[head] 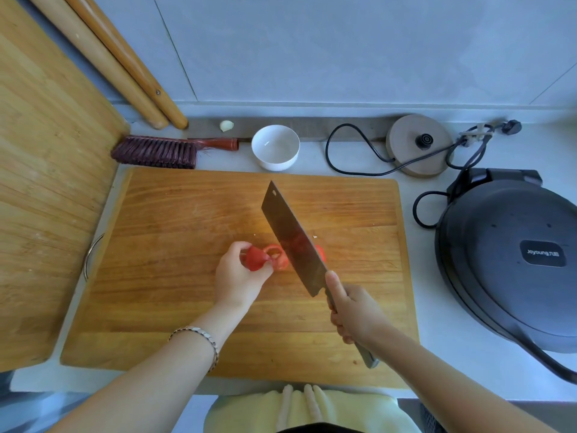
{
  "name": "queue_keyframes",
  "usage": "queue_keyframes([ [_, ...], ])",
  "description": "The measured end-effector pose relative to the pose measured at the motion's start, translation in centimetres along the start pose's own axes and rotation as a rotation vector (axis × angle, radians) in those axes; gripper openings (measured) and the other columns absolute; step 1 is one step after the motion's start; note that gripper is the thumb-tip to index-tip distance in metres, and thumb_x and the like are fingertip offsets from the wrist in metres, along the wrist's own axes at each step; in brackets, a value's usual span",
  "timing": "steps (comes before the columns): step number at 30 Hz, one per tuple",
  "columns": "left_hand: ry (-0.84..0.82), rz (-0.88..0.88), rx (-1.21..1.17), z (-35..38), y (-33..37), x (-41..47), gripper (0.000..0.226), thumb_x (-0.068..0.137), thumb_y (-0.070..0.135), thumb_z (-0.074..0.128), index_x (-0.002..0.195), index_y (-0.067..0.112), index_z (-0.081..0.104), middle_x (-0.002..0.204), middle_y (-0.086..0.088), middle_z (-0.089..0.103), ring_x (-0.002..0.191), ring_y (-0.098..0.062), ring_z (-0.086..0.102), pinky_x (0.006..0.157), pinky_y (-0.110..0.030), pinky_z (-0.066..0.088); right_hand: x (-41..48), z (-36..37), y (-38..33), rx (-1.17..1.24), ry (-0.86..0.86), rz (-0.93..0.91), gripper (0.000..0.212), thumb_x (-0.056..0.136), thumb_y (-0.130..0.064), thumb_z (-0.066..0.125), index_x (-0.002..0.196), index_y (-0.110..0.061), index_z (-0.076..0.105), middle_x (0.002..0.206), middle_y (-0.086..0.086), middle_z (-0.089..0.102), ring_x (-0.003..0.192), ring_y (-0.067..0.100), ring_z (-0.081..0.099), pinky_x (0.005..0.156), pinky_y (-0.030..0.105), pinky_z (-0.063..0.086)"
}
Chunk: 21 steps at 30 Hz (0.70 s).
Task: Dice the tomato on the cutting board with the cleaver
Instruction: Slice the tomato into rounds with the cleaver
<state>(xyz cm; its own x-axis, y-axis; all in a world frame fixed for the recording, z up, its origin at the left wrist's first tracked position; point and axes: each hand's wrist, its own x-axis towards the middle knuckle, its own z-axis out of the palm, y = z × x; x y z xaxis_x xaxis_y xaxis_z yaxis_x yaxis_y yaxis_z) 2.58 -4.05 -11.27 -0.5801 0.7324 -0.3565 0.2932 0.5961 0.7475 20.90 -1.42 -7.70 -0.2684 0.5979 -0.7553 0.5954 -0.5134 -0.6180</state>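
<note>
The rectangular, grainy wooden cutting board (187, 276) lay flat on the pale counter. Over it slanted the dark, broad cleaver (292, 242), its handle clasped in the right hand (354, 312). The left hand (237, 276) pinched the glossy red tomato (256, 258) (cut slices beside it), just left of the blade.

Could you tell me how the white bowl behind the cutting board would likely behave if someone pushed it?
The white bowl looks glazed and empty, so it would probably slide easily on the smooth counter. It stands upright on a narrower base, so a high push might tip it. Likely ceramic, hence breakable.
</note>
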Motion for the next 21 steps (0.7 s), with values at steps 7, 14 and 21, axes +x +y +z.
queue_keyframes([
  [7,-0.061,-0.022,-0.015,-0.8,-0.5,-0.1,0.042,0.073,0.021,0.074,0.110,0.021,0.053,0.084,0.014,0.056,0.078,-0.013,0.060,0.062,-0.016,0.044,0.7,2.2,0.9,0.015,-0.042,0.004,0.051,0.092,-0.057,0.031,0.062,-0.016,0.038,0.047,-0.005,0.034,0.038,0.010,0.030,0.039,0.021,0.030],
  [14,-0.119,-0.035,-0.082,-1.7,-1.5,0.0,0.040,0.073,0.012,0.074,0.105,0.023,0.053,0.097,0.005,0.058,0.082,-0.011,0.060,0.065,-0.018,0.048,1.1,2.8,0.4,-0.044,-0.072,-0.015,0.050,0.093,-0.055,0.030,0.061,-0.017,0.038,0.048,-0.005,0.037,0.038,0.009,0.032,0.040,0.022,0.032],
  [21,-0.146,0.029,-0.026,-2.4,-1.9,-0.1,0.040,0.072,0.012,0.075,0.102,0.026,0.053,0.097,0.005,0.060,0.085,-0.010,0.058,0.065,-0.011,0.041,1.4,3.4,0.7,-0.126,-0.010,-0.040,0.051,0.092,-0.056,0.029,0.060,-0.018,0.037,0.049,-0.006,0.037,0.039,0.008,0.033,0.045,0.024,0.033],
])
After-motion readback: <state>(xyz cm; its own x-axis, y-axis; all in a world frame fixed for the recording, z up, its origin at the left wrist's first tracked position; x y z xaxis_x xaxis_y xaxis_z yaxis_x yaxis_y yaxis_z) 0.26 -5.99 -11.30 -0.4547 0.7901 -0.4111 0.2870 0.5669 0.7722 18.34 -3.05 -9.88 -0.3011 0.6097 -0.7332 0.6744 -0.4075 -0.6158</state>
